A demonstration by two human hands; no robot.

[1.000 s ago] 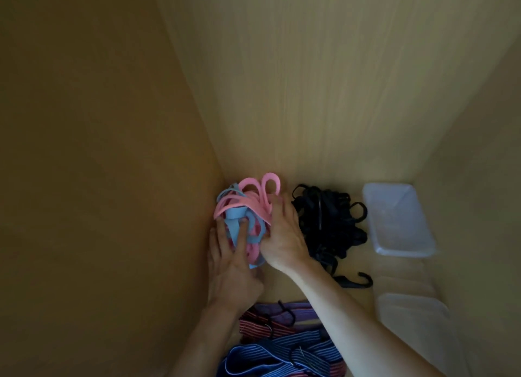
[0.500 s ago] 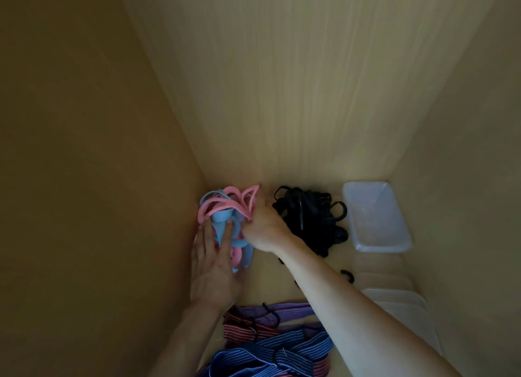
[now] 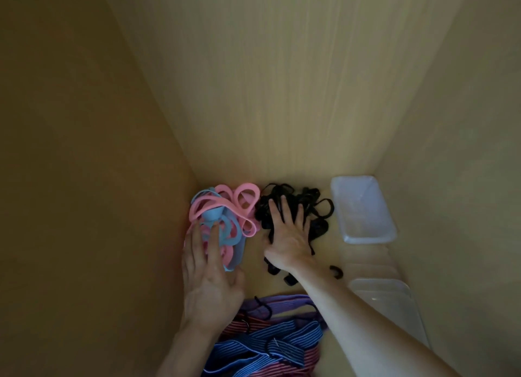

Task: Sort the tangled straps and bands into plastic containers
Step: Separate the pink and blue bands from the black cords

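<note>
A tangle of pink and blue bands [image 3: 225, 213] lies in the back left corner of a wooden compartment. My left hand [image 3: 208, 275] rests flat on its near side with straight fingers. Just to the right sits a pile of black straps [image 3: 307, 204]. My right hand [image 3: 287, 235] lies spread on top of that pile, fingers extended. A clear plastic container [image 3: 363, 207] stands at the back right. A second clear container [image 3: 392, 306] sits nearer along the right wall. Striped blue, red and purple straps [image 3: 270, 340] with black hooks lie near me.
Wooden walls close in on the left, back and right. A loose black hook [image 3: 336, 271] lies on the floor between the black pile and the near container.
My right hand left the pink and blue bands and moved right onto the black straps. The left hand stayed on the coloured bands.
</note>
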